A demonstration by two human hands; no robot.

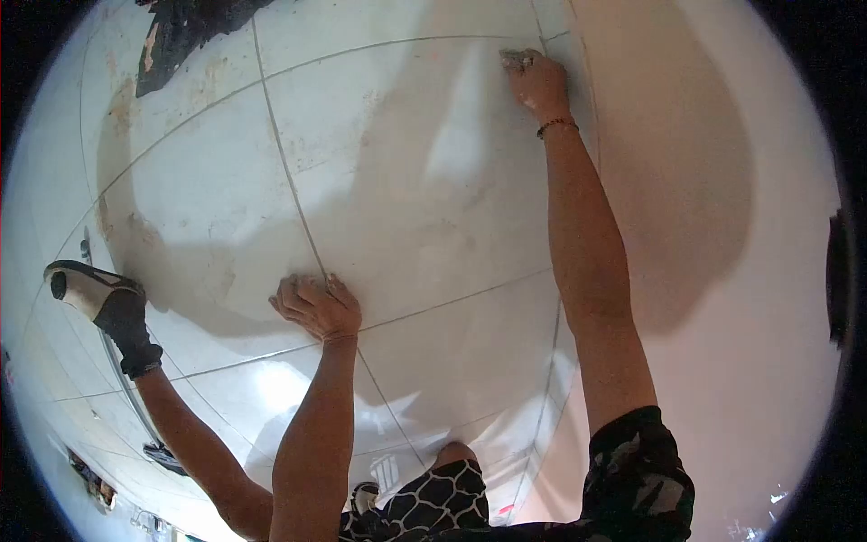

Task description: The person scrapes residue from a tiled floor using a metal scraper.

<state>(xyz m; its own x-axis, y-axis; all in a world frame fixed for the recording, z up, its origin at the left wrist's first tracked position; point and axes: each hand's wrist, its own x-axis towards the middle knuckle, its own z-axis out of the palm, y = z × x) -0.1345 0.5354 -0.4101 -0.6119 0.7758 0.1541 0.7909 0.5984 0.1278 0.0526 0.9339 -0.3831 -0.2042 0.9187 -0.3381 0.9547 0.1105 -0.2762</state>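
Note:
My right hand (540, 83), with a beaded bracelet at its wrist, is closed round a crumpled grey cloth-like lump (517, 60) and presses it on the tiled floor near the wall's foot. My left hand (316, 305) rests on the floor at the middle, fingers spread a little and bent, with nothing seen in it. Pale floor tiles (406, 226) with dark joints lie under both hands. Brownish smears mark some tiles at the upper left.
A dark ragged cloth or bag (185, 41) lies at the upper left. My foot in a black and white shoe (99, 294) stands at the left, beside a thin cable (117, 366). The pale wall (722, 361) runs along the right. Small items (90, 479) lie at the lower left.

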